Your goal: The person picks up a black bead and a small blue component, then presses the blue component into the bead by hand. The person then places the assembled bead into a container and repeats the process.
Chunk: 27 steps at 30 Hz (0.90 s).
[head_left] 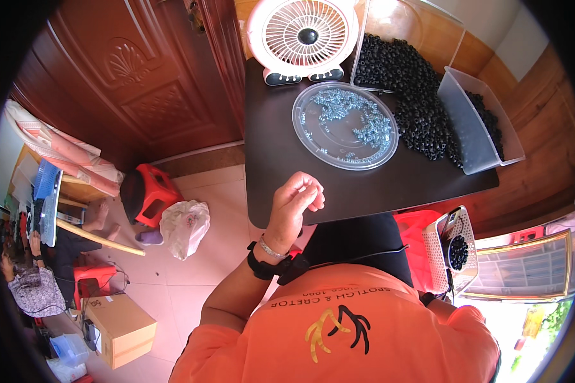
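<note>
Carved wooden door (134, 83), tiled floor (191, 281)

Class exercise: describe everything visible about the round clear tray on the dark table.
The round clear tray looks like transparent plastic, shallow, with a raised rim and concentric rings. It lies flat on the dark table, before the white fan and beside the black beads. Small silvery metal pieces lie scattered inside. No hand touches it.

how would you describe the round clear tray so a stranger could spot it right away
On the dark square table, just in front of the white desk fan, lies a round clear plastic tray scattered with small silvery metal parts. Its neighbours are rectangular clear bins of black beads.
</note>
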Available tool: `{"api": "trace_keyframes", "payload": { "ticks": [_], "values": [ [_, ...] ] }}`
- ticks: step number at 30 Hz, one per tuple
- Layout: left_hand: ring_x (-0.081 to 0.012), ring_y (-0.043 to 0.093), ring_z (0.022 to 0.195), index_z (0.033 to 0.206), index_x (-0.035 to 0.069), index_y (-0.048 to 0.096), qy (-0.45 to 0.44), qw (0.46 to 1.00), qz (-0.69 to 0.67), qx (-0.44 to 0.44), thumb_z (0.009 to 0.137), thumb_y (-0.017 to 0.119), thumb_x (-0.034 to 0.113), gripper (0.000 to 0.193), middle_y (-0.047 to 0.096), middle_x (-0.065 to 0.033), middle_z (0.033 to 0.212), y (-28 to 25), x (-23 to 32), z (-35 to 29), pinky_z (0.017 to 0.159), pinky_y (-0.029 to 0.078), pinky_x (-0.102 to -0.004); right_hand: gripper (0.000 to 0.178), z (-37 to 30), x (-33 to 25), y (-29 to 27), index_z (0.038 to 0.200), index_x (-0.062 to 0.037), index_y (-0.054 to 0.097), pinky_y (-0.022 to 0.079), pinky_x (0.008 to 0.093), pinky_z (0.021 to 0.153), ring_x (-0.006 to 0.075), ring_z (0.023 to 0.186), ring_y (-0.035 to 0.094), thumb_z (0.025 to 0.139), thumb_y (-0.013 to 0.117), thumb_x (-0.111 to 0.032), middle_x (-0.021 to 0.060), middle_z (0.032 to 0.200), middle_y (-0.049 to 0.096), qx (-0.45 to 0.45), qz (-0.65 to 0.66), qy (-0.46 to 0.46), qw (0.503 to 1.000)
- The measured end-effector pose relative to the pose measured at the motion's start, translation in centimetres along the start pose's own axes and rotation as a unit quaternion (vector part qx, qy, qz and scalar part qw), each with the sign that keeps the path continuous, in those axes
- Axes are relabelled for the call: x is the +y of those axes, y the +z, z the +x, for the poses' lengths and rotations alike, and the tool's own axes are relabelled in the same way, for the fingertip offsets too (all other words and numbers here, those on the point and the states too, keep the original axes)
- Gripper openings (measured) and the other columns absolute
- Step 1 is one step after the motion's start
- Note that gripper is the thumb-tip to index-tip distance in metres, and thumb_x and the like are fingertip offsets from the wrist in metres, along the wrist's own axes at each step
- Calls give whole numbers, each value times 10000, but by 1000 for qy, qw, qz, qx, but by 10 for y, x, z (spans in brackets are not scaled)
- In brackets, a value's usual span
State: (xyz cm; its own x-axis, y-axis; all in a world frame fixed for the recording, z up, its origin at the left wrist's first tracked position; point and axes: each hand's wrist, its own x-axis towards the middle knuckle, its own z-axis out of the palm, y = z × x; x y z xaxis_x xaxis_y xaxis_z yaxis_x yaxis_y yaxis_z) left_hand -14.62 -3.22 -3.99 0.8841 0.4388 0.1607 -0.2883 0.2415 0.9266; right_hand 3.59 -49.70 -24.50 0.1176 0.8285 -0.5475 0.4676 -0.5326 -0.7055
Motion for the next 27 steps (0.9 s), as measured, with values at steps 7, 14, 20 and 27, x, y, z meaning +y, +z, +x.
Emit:
{"api": "trace_keyframes", "payload": {
  "ticks": [7, 14, 20, 27],
  "values": [
    [-115, 554, 694, 871, 21, 538, 1, 1000, -9, -11, 954, 474, 156, 171, 580, -60, 783, -1, 0, 1, 664, 439, -244, 144, -3, -1, 0, 901, -15, 615, 512, 315, 596, 158, 639, 611, 909, 563, -149, 75, 766, 627, -27, 9, 10, 1000],
    [-117, 556, 696, 877, 19, 536, 1, 1000, -10, -9, 963, 469, 159, 178, 579, -62, 784, -1, 0, 0, 660, 438, -242, 148, -9, -2, -2, 902, -16, 615, 511, 316, 595, 158, 637, 611, 910, 562, -154, 75, 764, 626, -53, 19, 21, 998],
    [-118, 549, 688, 876, 16, 535, 5, 1000, -10, -15, 969, 470, 163, 185, 579, -66, 778, -2, -2, 1, 659, 438, -242, 151, -8, -2, -3, 903, -16, 614, 511, 317, 594, 159, 635, 611, 910, 560, -157, 75, 763, 625, -77, 27, 26, 996],
    [-110, 549, 686, 864, 23, 544, -5, 1000, -2, -2, 963, 470, 166, 188, 582, -61, 769, -1, 1, 1, 657, 435, -237, 156, -9, -1, -6, 904, -16, 614, 510, 317, 593, 160, 633, 610, 911, 559, -162, 75, 761, 623, -101, 37, 29, 994]
  ]
}}
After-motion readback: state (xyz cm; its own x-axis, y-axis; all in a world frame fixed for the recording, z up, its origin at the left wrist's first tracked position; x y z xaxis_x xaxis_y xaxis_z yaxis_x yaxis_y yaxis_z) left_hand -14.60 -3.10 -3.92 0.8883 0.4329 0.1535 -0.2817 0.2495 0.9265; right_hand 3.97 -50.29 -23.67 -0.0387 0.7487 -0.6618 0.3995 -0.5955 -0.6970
